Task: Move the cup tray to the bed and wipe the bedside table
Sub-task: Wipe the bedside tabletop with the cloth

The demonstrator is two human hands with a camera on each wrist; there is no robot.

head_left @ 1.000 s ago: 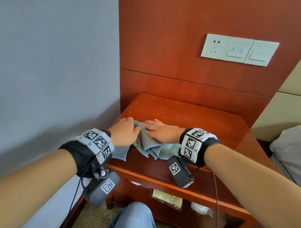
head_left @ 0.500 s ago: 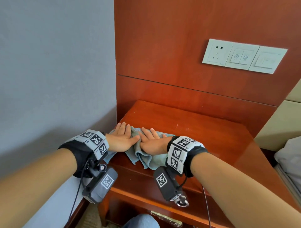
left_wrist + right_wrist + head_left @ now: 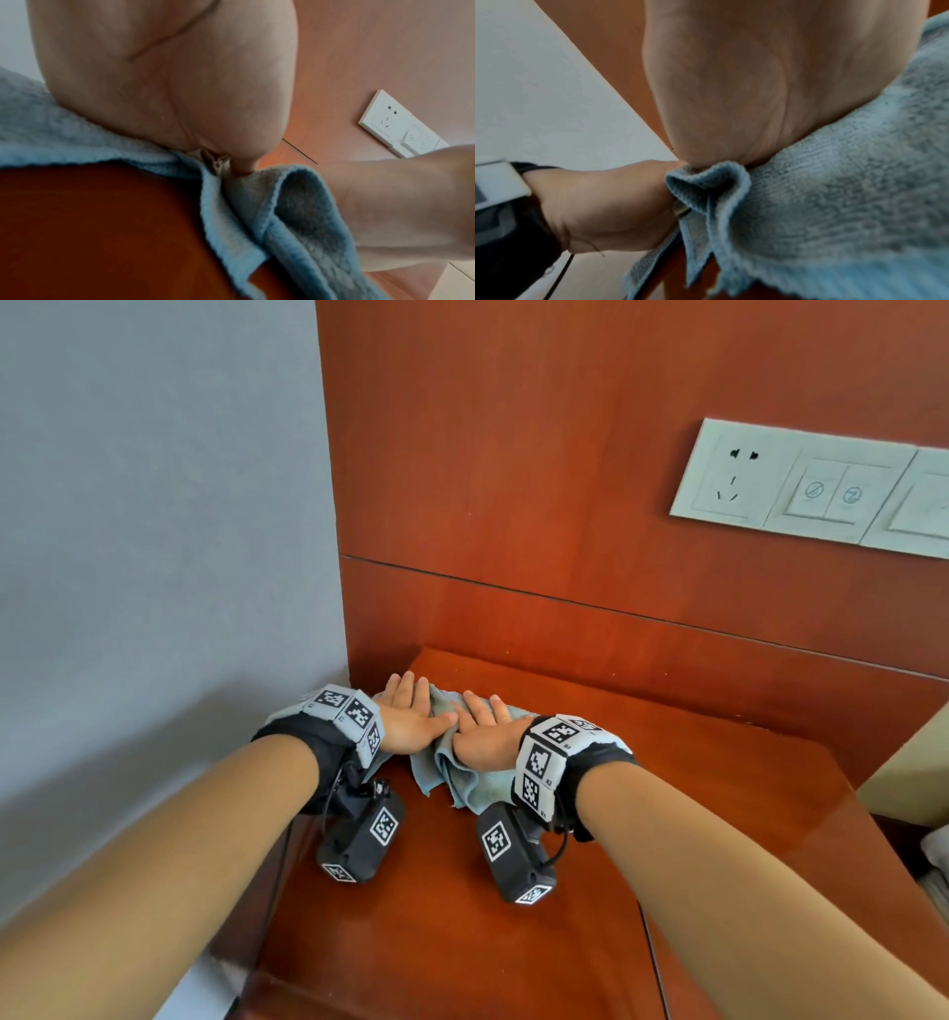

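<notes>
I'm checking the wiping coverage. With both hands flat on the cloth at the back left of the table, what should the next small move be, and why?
Probably slide the cloth rightward along the back edge. The left hand and right hand press it flat in the far left corner of the bedside table, by the wall, while the broad top to the right lies uncovered.

Grey wall [image 3: 154,505], red-brown wood panel [image 3: 488,480], white socket plate [image 3: 801,490]
</notes>
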